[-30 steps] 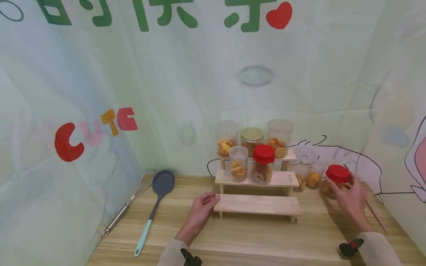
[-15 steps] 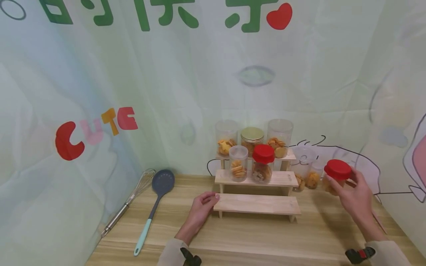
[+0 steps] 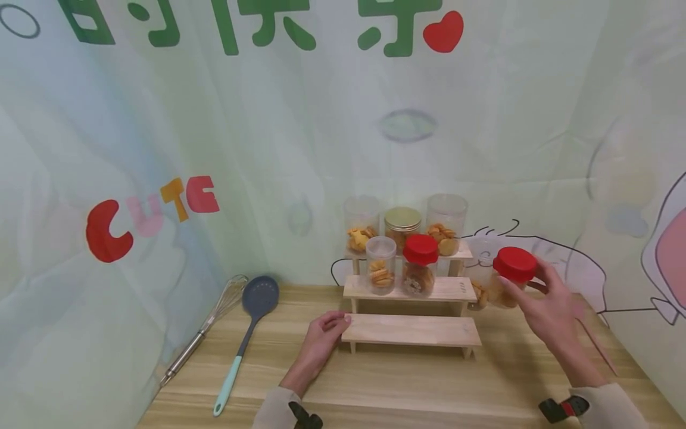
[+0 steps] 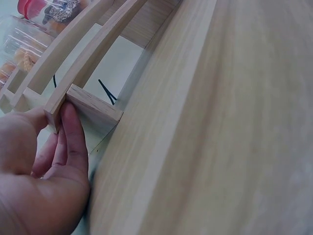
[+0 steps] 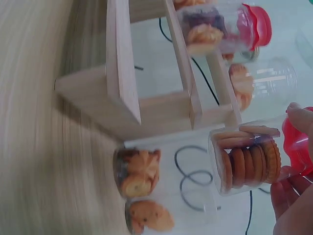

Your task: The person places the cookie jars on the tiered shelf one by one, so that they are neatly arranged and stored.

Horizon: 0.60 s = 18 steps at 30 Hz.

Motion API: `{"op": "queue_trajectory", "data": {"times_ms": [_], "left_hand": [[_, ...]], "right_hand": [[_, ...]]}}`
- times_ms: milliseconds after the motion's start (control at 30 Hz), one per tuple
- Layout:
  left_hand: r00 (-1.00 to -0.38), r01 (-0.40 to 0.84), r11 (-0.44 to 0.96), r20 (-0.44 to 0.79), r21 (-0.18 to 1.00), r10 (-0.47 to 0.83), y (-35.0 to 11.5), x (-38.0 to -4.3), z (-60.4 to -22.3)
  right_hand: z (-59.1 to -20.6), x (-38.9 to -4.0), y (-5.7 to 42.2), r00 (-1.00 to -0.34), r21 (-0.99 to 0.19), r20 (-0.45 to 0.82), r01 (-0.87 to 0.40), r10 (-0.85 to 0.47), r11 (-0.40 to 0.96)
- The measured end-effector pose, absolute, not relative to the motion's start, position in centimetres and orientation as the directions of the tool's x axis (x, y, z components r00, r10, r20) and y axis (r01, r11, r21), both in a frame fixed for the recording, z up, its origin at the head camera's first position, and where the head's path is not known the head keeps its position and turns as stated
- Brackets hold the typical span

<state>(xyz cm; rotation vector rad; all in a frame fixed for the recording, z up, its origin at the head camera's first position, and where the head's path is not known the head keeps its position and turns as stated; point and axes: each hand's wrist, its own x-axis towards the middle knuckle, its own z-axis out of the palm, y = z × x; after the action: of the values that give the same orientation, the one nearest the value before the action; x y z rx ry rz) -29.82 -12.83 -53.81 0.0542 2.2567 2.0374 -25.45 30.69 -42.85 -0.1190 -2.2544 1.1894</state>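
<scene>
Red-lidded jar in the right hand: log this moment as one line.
right hand: holds red-lidded jar above table | left hand: pinches lowest shelf, left end

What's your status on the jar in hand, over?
Left grip pinching left end of lowest shelf. Right grip holding red-lidded jar, clear of table. Two jars standing close by, possible snag.

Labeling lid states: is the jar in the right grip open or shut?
Shut: the red lid covers the mouth of the jar in both the head and right wrist views. How tightly, cannot tell.
</scene>
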Motion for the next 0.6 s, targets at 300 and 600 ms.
{"op": "queue_trajectory", "data": {"times_ms": [300, 600], "left_hand": [[-0.994, -0.039, 0.108, -0.05, 0.993, 0.099, -12.8, -29.8, -54.0], [-0.995, -0.04, 0.096, -0.049, 0.995, 0.088, -12.9, -29.6, -53.5]], "right_hand": [[-43.0, -26.5, 27.9, -0.814, -0.789, 0.503, -0.297, 0.289, 0.538], [-42.7, -27.7, 24.7, -0.849, -0.816, 0.471, -0.316, 0.24, 0.484]]}}
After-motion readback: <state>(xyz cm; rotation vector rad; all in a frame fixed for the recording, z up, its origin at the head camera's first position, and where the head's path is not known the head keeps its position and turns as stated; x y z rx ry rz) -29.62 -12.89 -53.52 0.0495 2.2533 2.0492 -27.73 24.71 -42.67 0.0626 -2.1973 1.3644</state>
